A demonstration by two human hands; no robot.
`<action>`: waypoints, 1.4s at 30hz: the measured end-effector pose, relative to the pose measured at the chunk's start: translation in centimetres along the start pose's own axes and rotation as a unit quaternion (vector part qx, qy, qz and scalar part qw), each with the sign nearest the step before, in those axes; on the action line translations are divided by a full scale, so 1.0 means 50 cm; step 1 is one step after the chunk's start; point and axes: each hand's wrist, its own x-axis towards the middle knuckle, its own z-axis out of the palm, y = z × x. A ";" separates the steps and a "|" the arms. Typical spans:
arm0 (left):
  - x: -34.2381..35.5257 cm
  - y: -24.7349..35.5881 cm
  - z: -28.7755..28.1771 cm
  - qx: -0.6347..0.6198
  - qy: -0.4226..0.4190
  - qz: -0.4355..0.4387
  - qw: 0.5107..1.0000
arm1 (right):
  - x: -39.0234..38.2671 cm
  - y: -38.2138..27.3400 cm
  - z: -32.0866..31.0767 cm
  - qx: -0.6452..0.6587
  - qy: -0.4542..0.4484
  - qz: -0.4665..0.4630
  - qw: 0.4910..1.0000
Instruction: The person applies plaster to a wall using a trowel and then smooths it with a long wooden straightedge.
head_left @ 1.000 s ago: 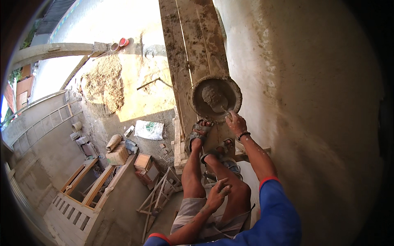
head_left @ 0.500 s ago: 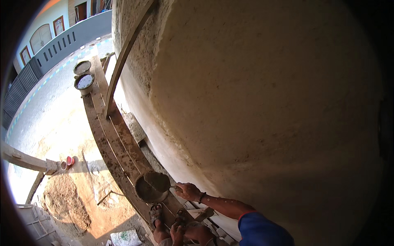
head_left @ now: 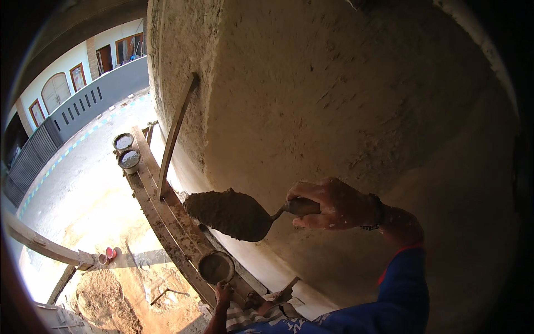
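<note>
Head view, right hand (head_left: 336, 206) gripping loaded trowel (head_left: 259, 221), left hand (head_left: 223, 292) near bucket (head_left: 231, 267), grip unclear

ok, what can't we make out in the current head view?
All in the head view:
- Trowel handle: partly hidden by the right hand.
- Trowel blade: largely covered by mortar.
- Left hand: too small and dark to tell if it touches the near bucket.
- Far buckets: too small to identify contents.
</note>
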 end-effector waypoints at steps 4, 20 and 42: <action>0.027 -0.027 -0.094 -0.043 0.041 0.036 0.998 | 0.003 -0.033 -0.063 0.084 0.014 -0.117 0.989; 0.041 -0.040 -0.072 0.116 0.018 -0.084 0.990 | -0.215 0.211 0.000 0.061 0.240 0.340 0.908; -0.008 -0.338 0.067 -0.144 0.013 -0.207 0.968 | 0.237 0.558 1.708 -0.005 -0.263 0.288 0.921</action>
